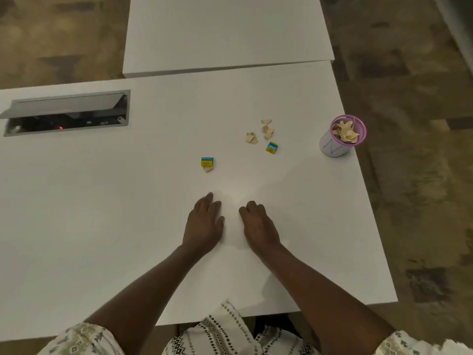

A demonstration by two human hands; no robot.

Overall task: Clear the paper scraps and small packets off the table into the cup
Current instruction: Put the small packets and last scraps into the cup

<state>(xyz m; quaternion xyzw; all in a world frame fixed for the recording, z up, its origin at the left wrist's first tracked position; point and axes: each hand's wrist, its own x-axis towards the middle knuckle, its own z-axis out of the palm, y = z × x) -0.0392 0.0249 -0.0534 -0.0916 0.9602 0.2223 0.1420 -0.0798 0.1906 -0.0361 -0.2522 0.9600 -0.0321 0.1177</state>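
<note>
On the white table (128, 213), a blue-and-yellow packet (207, 162) lies mid-table with a small tan paper scrap (208, 169) touching its near edge. Further right sit a second blue-and-yellow packet (271, 147) and a cluster of tan scraps (267, 129), with another scrap (251, 138) just to its left. A white cup with a pink rim (341, 136) stands near the right table edge, holding several scraps. My left hand (203, 224) rests palm down on the table, fingers slightly spread. My right hand (258, 225) rests beside it, fingers curled loosely, holding nothing.
An open cable hatch (66, 112) with a raised grey lid is set into the table at the far left. A second white table (225, 34) butts against the far edge. The table's right edge runs close behind the cup; patterned brown floor lies beyond.
</note>
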